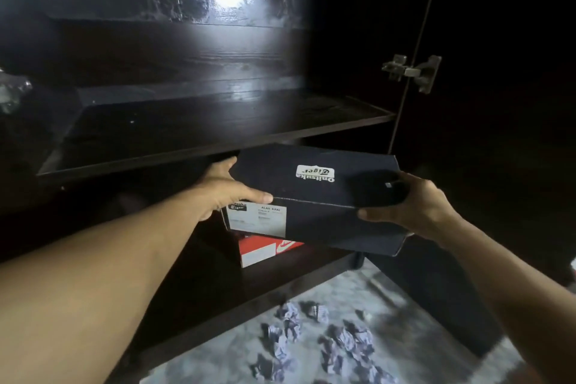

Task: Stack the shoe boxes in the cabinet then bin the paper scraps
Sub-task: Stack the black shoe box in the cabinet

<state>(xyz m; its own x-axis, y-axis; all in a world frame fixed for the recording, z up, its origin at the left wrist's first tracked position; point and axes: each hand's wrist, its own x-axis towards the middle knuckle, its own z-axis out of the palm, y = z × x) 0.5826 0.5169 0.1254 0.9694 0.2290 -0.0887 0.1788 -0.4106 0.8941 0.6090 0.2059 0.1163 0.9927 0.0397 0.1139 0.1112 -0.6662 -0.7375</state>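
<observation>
While both hands, left and right, grip a black shoe box above a red shoe box in the cabinet, crumpled paper scraps litter the floor. Darkness hides the cabinet's right side beyond a door hinge, and the black box covers most of the red one.

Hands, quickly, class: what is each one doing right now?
Left hand: grips the left end of the black shoe box, thumb on the lid.
Right hand: grips the same box's right end.
</observation>
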